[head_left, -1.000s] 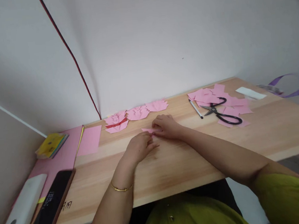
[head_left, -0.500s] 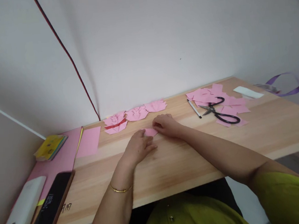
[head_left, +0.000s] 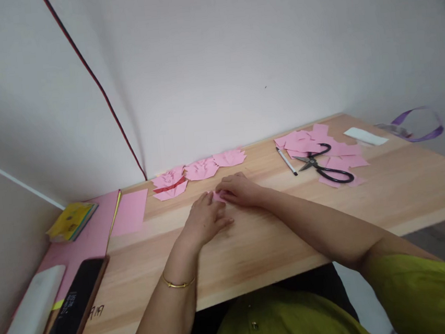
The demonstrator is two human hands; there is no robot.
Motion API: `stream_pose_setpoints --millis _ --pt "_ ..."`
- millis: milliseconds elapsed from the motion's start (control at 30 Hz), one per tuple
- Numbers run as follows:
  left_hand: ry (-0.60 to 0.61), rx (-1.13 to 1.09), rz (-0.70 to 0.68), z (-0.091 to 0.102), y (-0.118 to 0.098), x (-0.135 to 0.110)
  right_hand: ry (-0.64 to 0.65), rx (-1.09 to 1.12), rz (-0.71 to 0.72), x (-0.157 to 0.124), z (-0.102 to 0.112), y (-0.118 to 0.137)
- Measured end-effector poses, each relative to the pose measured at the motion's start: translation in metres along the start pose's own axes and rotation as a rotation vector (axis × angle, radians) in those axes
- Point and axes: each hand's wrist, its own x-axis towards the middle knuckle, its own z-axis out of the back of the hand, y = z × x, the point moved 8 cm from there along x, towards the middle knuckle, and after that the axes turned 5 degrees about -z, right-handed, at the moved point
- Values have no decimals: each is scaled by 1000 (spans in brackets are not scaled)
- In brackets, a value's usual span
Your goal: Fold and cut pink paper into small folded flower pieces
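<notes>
A small pink paper piece [head_left: 218,197] lies on the wooden table between my two hands, mostly covered by fingers. My left hand [head_left: 205,218] holds it down at its left side, with the fingertips on the paper and the thumb stretched out toward the right. From the right, my right hand [head_left: 238,189] has its fingers bent and pressed together over the paper's other edge. Just beyond the hands, against the wall, stands a row of folded pink paper shapes [head_left: 199,169], one with a red strip [head_left: 169,186] across it.
Black-handled scissors [head_left: 317,165] and a white pen [head_left: 286,161] lie by pink paper scraps [head_left: 302,141] at right. A white strip [head_left: 366,136] is farther right. At left are pink sheets [head_left: 130,211], a yellow packet [head_left: 70,221], a white device [head_left: 32,314] and a black phone [head_left: 74,306].
My right hand has slid left, closer to my left hand, and covers more of the pink paper, so less of it shows. The left hand stays nearly in place.
</notes>
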Motion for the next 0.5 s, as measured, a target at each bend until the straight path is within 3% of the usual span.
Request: stream_pose_setpoints --millis 200,500 --pt "11 16 17 -3 3 1 27 -29 -37 2 4 0" --pt "24 44 42 0 3 -1 55 -12 24 -8 14 -1"
